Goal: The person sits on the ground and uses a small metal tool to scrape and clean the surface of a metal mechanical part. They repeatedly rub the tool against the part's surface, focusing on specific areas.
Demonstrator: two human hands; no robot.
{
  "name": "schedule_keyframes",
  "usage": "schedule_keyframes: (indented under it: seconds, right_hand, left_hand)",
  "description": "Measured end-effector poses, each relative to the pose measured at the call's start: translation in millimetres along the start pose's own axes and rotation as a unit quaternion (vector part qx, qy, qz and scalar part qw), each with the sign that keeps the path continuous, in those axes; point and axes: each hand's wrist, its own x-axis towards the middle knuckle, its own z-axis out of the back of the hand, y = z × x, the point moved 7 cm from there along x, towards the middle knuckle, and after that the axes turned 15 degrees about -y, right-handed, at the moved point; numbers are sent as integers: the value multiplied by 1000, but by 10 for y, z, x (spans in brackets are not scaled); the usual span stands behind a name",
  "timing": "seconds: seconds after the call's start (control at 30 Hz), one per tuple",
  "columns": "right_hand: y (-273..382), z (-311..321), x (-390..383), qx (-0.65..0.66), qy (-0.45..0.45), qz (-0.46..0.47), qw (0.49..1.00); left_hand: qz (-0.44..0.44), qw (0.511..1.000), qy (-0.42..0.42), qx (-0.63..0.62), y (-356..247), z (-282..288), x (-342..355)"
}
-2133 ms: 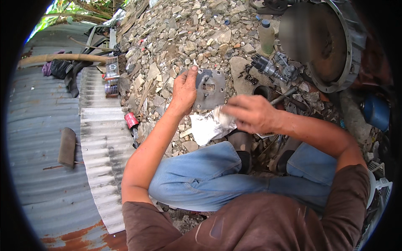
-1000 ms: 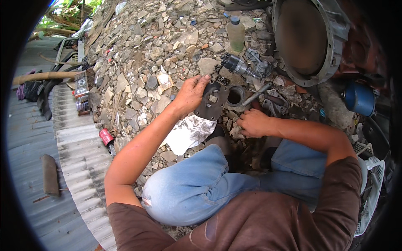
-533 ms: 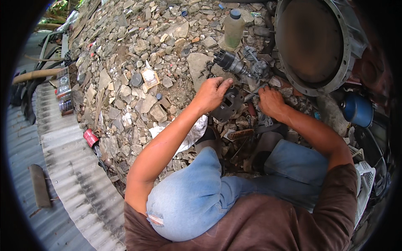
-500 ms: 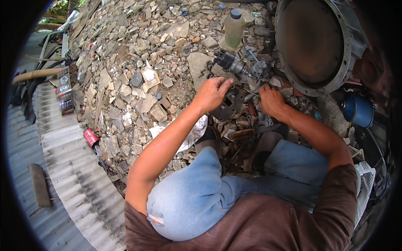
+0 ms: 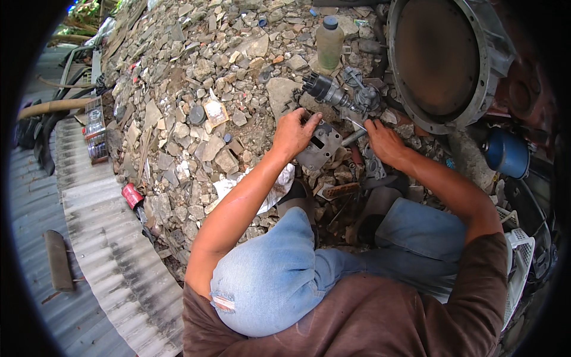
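Observation:
My left hand [image 5: 298, 130] grips a dark metal plate [image 5: 314, 156] with bolt holes and a dark slot, just left of centre over the rubble. My right hand [image 5: 376, 137] pinches a thin metal tool [image 5: 359, 125] that slants to the right of the plate; its tip is hard to make out. Beyond them lie a black and silver cylindrical engine part [image 5: 327, 90] and a grey cast part [image 5: 364, 92]. A crumpled white cloth [image 5: 275, 187] lies below the plate, partly behind my left forearm.
A large round metal housing [image 5: 443, 65] stands at back right, with a blue canister [image 5: 505, 153] below it and a white plastic basket [image 5: 516, 268] beside me. A bottle [image 5: 330, 44] stands behind the parts. Corrugated sheets [image 5: 107, 250] border the rubble at left, near a red object [image 5: 132, 194].
Earlier my right hand was over the cloth; it has moved up and right and taken hold of the thin tool. My left hand has shifted right with the plate.

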Motion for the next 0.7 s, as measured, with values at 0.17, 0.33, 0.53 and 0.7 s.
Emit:
schedule_keyframes:
  seconds: [0.17, 0.33, 0.53, 0.7]
  right_hand:
    - [492, 601, -57, 76, -29, 20, 996]
    - [1061, 1194, -173, 180, 26, 41, 983]
    - [1238, 967, -283, 130, 109, 23, 985]
    - [1333, 963, -153, 83, 63, 32, 994]
  left_hand:
    - [72, 995, 32, -69, 240, 8, -126]
    - [70, 994, 21, -83, 162, 14, -225]
    - [28, 989, -27, -145, 168, -30, -269]
    - [44, 994, -28, -101, 166, -27, -277]
